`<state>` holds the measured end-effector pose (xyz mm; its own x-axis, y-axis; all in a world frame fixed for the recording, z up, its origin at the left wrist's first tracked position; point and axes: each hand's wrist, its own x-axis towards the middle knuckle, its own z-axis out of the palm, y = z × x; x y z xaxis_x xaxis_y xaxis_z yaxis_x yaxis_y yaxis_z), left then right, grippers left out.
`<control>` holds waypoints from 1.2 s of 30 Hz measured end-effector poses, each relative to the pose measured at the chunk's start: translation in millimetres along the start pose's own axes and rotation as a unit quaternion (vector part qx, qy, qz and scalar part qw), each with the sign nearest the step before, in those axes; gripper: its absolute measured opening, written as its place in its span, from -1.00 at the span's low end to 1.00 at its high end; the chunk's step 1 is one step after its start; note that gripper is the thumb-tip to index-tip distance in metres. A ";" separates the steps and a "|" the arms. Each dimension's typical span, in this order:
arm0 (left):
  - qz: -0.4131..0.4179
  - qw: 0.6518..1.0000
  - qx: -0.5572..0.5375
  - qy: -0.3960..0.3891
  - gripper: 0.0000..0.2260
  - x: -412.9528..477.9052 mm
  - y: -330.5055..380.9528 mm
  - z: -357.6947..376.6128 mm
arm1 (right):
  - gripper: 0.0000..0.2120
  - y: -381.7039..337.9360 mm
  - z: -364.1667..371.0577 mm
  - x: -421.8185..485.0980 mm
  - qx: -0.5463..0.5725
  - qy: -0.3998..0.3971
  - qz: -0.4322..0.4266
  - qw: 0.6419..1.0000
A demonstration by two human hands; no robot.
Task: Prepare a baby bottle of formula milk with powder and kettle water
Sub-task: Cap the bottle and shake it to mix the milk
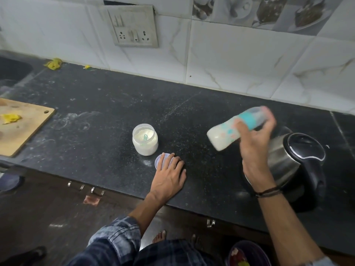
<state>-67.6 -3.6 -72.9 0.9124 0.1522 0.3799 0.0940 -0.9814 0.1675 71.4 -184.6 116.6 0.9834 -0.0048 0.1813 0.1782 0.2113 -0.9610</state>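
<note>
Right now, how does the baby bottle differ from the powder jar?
The baby bottle is held tilted above the counter by the right hand; the powder jar stands upright on it. The bottle is closed, with a teal collar; the jar is open, a scoop inside. The bottle is long, the jar squat. Both hold something white.

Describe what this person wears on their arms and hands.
The left hand and right hand are bare, no gloves or rings showing. A dark blue checked sleeve covers the left upper arm. Thin dark thread bands circle the right wrist.
</note>
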 end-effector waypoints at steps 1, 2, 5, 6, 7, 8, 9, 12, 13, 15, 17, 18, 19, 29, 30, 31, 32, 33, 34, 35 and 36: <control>0.001 1.000 0.000 -0.002 -0.70 0.3 -0.2 -0.3 | -0.36 1.6 -1.9 -2.4 -0.024 -0.028 -0.004 0.999; -0.001 1.000 -0.001 -0.003 -0.70 1.2 0.0 -0.4 | -0.35 2.8 -4.1 -2.4 -0.021 -0.016 -0.007 1.000; -0.005 1.000 -0.002 0.000 -0.70 1.4 0.4 1.0 | -0.25 2.6 -4.0 4.1 0.058 0.071 -0.002 0.996; -0.004 1.000 -0.002 0.000 -0.70 0.3 -0.2 1.2 | -0.25 1.6 -0.6 1.1 0.044 0.053 0.002 0.998; 0.000 1.000 -0.003 0.001 -0.70 -0.4 -1.0 1.3 | -0.27 2.9 -0.2 -2.6 0.011 0.022 0.005 1.000; 0.003 1.000 -0.004 0.002 -0.70 -0.2 -1.1 1.1 | -0.29 5.3 -2.8 -4.9 -0.014 0.000 0.006 1.000; 0.002 1.000 -0.004 0.003 -0.70 0.5 -0.5 0.8 | -0.31 6.0 -6.0 -5.4 -0.013 0.004 0.003 1.000; -0.004 1.000 0.002 0.006 -0.70 1.9 0.1 1.8 | -0.30 0.9 -10.0 5.7 0.056 0.082 -0.008 0.995; -0.002 1.000 0.003 0.007 -0.70 1.1 -0.4 2.8 | -0.30 -1.5 -7.5 6.3 0.052 0.072 -0.005 0.996; 0.003 1.000 0.002 0.009 -0.69 -0.6 -1.4 3.7 | -0.31 0.8 -7.4 1.7 -0.009 0.004 0.004 1.000; 0.001 1.000 0.002 0.003 -0.68 0.0 -0.9 3.4 | -0.32 1.9 -11.9 -0.1 -0.017 0.005 -0.009 1.000; -0.003 1.000 0.003 -0.001 -0.68 1.0 -0.6 3.4 | -0.32 -0.9 -11.5 2.3 0.013 0.035 -0.016 0.999; -0.007 1.000 0.005 -0.004 -0.68 1.1 -0.4 3.6 | -0.33 -2.2 -11.8 5.4 0.049 0.065 -0.017 0.997; -0.007 1.000 0.007 -0.003 -0.68 -0.3 0.4 -0.7 | -0.45 -3.7 1.7 -3.0 0.039 0.027 0.000 0.999; -0.003 1.000 0.006 -0.001 -0.68 -0.3 -0.1 -0.4 | -0.44 -1.6 1.0 -5.4 -0.003 -0.017 0.002 1.000; -0.001 1.000 0.005 0.000 -0.68 0.0 0.0 -0.4 | -0.42 1.2 -0.9 -7.2 -0.024 -0.039 -0.001 0.999; -0.002 1.000 0.005 0.000 -0.68 0.7 0.5 -0.4 | -0.40 1.7 -2.0 -6.5 -0.015 -0.026 -0.008 1.000; -0.005 1.000 0.006 0.000 -0.68 1.4 1.0 0.1 | -0.39 0.1 -1.6 -3.9 0.023 0.006 -0.010 1.000; -0.009 1.000 0.007 0.001 -0.69 1.2 1.2 0.8 | -0.37 -0.8 -1.9 -0.7 0.059 0.034 -0.009 0.998; -0.010 1.000 0.007 0.002 -0.69 0.7 1.1 1.7 | -0.36 -2.2 -0.1 0.8 0.068 0.044 -0.001 0.997; -0.009 1.000 0.007 0.003 -0.69 -0.2 0.5 2.2 | -0.36 -4.1 2.6 -1.3 0.051 0.023 0.007 0.998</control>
<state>-66.9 -4.4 -74.8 0.9078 0.1711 0.3830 0.1165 -0.9800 0.1614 69.3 -183.0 120.8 0.9868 -0.0449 0.1554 0.1617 0.3102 -0.9368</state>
